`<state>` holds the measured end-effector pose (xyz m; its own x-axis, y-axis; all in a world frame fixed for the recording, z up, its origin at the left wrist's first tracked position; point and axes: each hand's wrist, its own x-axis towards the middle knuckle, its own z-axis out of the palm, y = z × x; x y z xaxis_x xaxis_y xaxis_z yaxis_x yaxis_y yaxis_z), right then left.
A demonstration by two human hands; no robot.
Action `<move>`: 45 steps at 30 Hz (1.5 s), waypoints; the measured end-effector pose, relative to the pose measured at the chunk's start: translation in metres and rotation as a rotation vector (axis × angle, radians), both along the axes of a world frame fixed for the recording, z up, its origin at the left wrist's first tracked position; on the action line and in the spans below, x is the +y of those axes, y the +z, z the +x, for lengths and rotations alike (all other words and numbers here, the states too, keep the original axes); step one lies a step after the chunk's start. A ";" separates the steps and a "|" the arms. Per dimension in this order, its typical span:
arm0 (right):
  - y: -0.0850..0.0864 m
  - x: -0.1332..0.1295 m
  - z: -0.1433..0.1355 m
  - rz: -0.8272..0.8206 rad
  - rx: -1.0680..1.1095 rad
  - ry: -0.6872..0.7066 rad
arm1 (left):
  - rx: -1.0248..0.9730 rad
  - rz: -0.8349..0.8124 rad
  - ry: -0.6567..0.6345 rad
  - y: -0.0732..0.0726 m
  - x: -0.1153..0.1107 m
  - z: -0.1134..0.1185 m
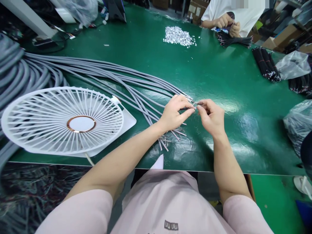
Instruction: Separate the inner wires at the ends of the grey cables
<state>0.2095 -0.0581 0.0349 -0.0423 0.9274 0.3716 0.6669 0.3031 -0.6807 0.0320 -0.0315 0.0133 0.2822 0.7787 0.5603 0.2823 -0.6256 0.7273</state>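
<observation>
Long grey cables [109, 69] run across the green table from the left, their stripped ends fanned out near the middle. My left hand [175, 111] pinches the end of one cable between thumb and fingers. Just to its right, my right hand [211, 116] has thumb and index finger pressed together on thin wires at that same cable end. The two sets of fingertips are almost touching. More cable ends with loose fine strands [167, 139] lie below my left hand. The individual wires between my fingers are too small to tell apart.
A white fan [81, 124] lies at the left, beside a big coil of grey cable [14, 70]. Silver scraps [178, 36] are heaped at the back. Across the table a person's hands [227, 24] work over black wires [235, 40]. Black bundles [265, 63] and plastic bags [293, 65] line the right.
</observation>
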 end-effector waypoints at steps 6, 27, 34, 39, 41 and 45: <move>-0.002 -0.001 -0.006 -0.066 0.015 0.019 | -0.146 -0.324 -0.096 -0.005 0.001 0.004; 0.013 -0.001 -0.006 -0.354 0.289 0.110 | -0.340 -0.571 -0.260 -0.006 0.013 -0.001; 0.030 -0.011 0.009 -0.275 0.001 0.172 | -0.495 -0.667 -0.199 -0.001 0.016 -0.002; 0.029 -0.014 0.005 -0.223 -0.014 0.197 | -0.484 -0.656 -0.202 -0.002 0.016 -0.001; 0.030 -0.017 0.002 -0.194 -0.014 0.177 | -0.482 -0.654 -0.192 -0.004 0.016 0.000; 0.031 -0.022 -0.003 -0.172 -0.016 0.157 | -0.500 -0.676 -0.192 -0.005 0.016 0.001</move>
